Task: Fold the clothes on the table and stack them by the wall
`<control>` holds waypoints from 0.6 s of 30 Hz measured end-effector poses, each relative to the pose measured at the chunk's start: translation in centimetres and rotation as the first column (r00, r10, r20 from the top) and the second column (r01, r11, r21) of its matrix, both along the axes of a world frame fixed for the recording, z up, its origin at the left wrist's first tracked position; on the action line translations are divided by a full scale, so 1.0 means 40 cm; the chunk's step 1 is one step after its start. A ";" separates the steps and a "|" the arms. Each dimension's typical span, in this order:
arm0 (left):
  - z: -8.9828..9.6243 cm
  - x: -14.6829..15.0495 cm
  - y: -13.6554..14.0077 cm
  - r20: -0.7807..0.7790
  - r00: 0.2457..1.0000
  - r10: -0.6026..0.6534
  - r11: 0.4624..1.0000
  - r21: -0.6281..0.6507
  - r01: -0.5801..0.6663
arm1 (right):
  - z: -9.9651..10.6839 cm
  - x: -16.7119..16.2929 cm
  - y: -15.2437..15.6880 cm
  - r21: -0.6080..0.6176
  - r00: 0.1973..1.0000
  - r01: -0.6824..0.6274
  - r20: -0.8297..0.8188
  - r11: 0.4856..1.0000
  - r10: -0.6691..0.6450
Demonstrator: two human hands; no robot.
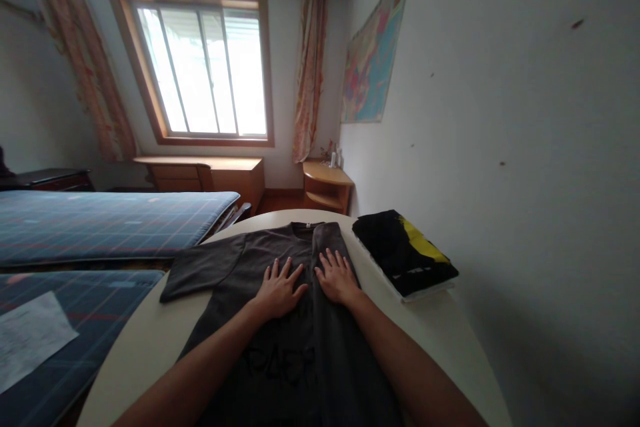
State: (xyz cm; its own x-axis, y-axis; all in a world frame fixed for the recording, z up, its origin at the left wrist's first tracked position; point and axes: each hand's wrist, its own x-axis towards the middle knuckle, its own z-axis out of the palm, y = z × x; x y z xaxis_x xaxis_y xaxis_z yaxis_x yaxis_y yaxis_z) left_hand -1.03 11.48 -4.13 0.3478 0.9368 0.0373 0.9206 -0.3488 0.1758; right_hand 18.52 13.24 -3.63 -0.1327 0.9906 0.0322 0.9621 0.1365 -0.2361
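Note:
A dark grey T-shirt [235,287] with black lettering lies on a round cream table [135,340], its collar toward the window. Its right side is folded inward over the middle, while the left sleeve stays spread out flat. My left hand [280,289] rests palm down near the middle of the chest, fingers spread. On the folded strip lies my right hand [337,277], also flat with its fingers apart. Neither hand grips the cloth. My forearms cover parts of the shirt's lower half.
To the right on the table sits a folded black and yellow garment [400,250], close to the wall. Two plaid mattresses [110,223] stand left of the table, the nearer one with a paper sheet [35,337]. Wooden desks [235,170] stand below the window.

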 end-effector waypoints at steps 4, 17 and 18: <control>-0.008 0.003 0.043 -0.010 1.000 0.028 1.000 0.007 -0.028 | -0.001 0.009 0.057 -0.028 1.000 -0.010 0.023 1.000 0.011; -0.012 0.041 0.165 0.085 0.995 0.058 0.991 0.118 -0.068 | 0.013 0.026 0.156 0.258 0.997 -0.053 0.059 0.965 0.040; -0.011 0.040 0.160 0.106 0.993 0.052 0.986 0.154 -0.068 | 0.015 0.023 0.146 0.268 0.997 -0.056 0.059 0.962 0.041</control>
